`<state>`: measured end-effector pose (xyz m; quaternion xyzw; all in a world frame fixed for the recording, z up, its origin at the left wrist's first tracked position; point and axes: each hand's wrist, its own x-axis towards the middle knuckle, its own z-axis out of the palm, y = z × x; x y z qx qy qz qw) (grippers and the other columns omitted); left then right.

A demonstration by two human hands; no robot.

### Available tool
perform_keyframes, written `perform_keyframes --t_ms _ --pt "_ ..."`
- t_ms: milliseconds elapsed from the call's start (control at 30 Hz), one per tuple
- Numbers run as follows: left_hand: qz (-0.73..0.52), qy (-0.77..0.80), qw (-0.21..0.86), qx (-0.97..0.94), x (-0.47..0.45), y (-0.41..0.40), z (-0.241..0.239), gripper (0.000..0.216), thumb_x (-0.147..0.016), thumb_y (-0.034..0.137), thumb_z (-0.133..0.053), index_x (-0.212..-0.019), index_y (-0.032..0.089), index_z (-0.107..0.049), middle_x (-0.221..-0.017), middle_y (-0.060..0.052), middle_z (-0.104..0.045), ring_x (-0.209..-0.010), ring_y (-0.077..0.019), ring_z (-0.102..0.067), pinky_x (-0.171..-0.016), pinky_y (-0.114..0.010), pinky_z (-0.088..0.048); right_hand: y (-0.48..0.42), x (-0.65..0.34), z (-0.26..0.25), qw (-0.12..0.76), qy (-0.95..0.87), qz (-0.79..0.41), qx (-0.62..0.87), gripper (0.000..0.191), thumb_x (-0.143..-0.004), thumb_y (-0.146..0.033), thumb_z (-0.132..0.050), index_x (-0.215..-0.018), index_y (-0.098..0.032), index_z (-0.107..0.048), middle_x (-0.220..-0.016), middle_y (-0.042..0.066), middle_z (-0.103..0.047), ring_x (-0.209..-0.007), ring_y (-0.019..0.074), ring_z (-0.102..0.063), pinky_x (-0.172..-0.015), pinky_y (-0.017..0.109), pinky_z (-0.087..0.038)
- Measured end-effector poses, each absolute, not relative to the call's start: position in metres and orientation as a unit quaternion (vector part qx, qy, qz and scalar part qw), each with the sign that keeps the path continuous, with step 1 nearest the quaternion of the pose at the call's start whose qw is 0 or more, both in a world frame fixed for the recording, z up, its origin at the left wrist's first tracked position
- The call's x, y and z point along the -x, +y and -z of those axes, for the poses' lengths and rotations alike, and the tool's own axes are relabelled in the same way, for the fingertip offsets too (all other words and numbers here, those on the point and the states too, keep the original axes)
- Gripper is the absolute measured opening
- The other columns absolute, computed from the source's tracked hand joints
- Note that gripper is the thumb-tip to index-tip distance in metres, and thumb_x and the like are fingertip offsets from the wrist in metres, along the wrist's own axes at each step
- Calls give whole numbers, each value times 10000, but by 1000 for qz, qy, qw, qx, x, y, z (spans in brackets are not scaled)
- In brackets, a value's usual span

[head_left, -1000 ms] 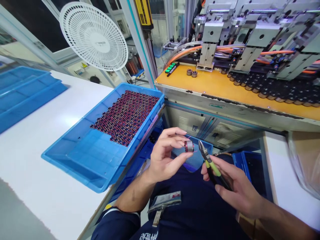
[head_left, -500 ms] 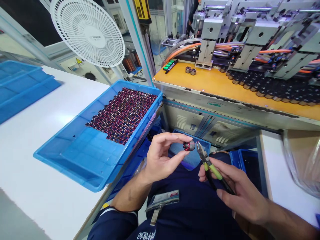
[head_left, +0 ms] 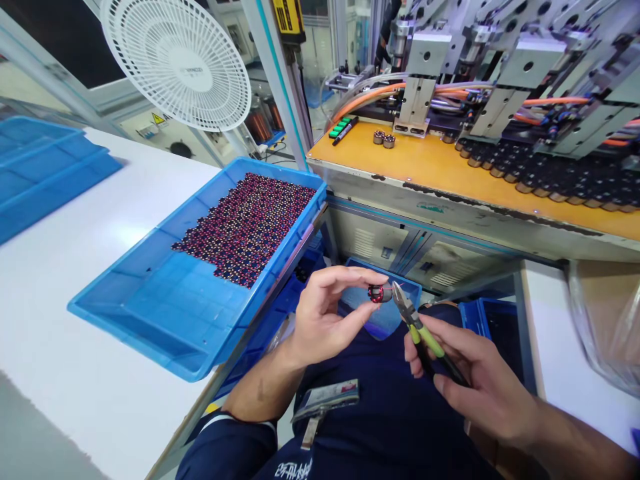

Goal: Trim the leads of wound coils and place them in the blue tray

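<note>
Between thumb and fingers, my left hand [head_left: 325, 313] pinches a small wound motor stator [head_left: 380, 293], dark and grey with red wire on its near end. A thin wire end sticks out from it to the right. My right hand [head_left: 475, 373] grips diagonal cutting pliers [head_left: 417, 327] with yellow-green and black handles. The plier jaws are at the wire, just right of the stator, and look nearly closed. Left of my hands, a blue tray [head_left: 145, 313] holds many similar stators [head_left: 250, 227] packed in rows over its far part.
A white fan [head_left: 185, 67] stands behind the tray. Stacked blue trays [head_left: 45, 173] lie at far left. Across the back runs a machine bench [head_left: 350, 150] with two loose stators [head_left: 384, 139], a marker and long rows of stators. Below my hands is a blue bin [head_left: 407, 290].
The plier jaws have closed further at the wire beside the stator. My right hand's fingers have drawn in around the handles. The left hand has barely moved.
</note>
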<state>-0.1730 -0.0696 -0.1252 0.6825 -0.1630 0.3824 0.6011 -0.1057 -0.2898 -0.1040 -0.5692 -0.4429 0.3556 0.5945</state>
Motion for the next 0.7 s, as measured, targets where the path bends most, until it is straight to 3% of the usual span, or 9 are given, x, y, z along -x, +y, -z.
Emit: perform_keyframes --t_ms 333,467,567,700 --pt "-373 -148 604 -689 175 -70 127 686 -705 -154 -650 -1278 170 -458 -1153 -119 -647 -1069 -206 -657 -923 -391 -574 -291 103 112 542 -441 -295 651 807 -839 51 -428 -1499 -409 -361 -975 12 -559 -759 66 -538 -696 161 -497" --pt "-363 -127 600 -702 176 -64 130 586 -716 -110 -680 -1218 171 -566 -1151 -122 -658 -1083 -201 -645 -927 -363 -559 -289 94 115 467 -458 -228 721 620 -872 -54 -489 -1457 -252 -434 -1061 57 -619 -925 132 -629 -848 246 -526" --pt "-294 -88 701 -644 178 -57 136 378 -766 -25 -700 -1070 199 -703 -1139 -97 -680 -1083 -161 -648 -926 -286 -547 -284 72 109 383 -498 -102 772 544 -846 -93 -513 -1385 -159 -535 -1184 92 -627 -1095 177 -620 -931 246 -494" --pt "-173 16 857 -484 182 -51 147 227 -808 148 -745 -1010 247 -766 -1096 -83 -714 -938 -114 -695 -838 -193 -553 -259 4 83 264 -486 101 827 576 -798 -163 -532 -1365 -69 -570 -1099 109 -642 -929 194 -634 -796 261 -488"
